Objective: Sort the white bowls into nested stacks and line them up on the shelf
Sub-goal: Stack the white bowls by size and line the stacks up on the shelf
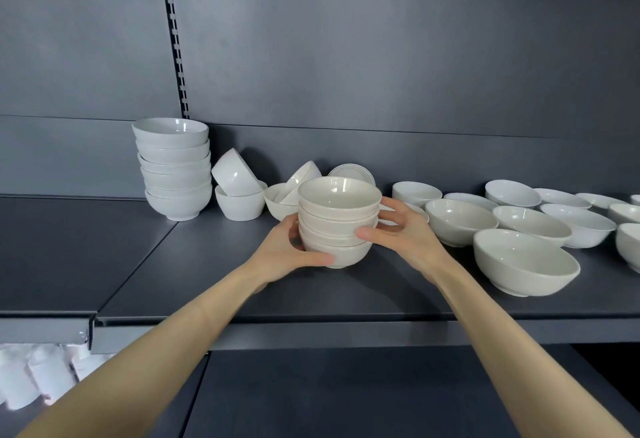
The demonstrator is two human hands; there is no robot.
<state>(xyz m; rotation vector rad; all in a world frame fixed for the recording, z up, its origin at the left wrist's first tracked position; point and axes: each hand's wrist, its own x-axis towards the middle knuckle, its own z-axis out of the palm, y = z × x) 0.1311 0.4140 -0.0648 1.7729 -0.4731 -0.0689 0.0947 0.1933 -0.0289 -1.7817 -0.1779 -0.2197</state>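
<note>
**Both hands clasp a nested stack of bowls at mid-shelf**

A short stack of cream-white bowls (337, 221) sits at the centre of the dark shelf (214, 285), held between the two hands. The left hand (289, 250) cups the stack from its 8 o'clock side, thumb curled under the lowest bowl's wall and fingers hidden behind. The right hand (398, 226) grips from 3 o'clock, thumb pressed on the front of the stack and fingers wrapped round the far side. Whether the stack's foot touches the shelf cannot be told.

At 10 o'clock from the hands stands a taller stack of white bowls (175, 169) against the back panel. Between the two stacks lie tumbled bowls (239, 191), one tipped inside another. From 2 to 4 o'clock, loose wide bowls (526, 261) spread across the shelf, unstacked, the nearest just beside the right wrist.
</note>
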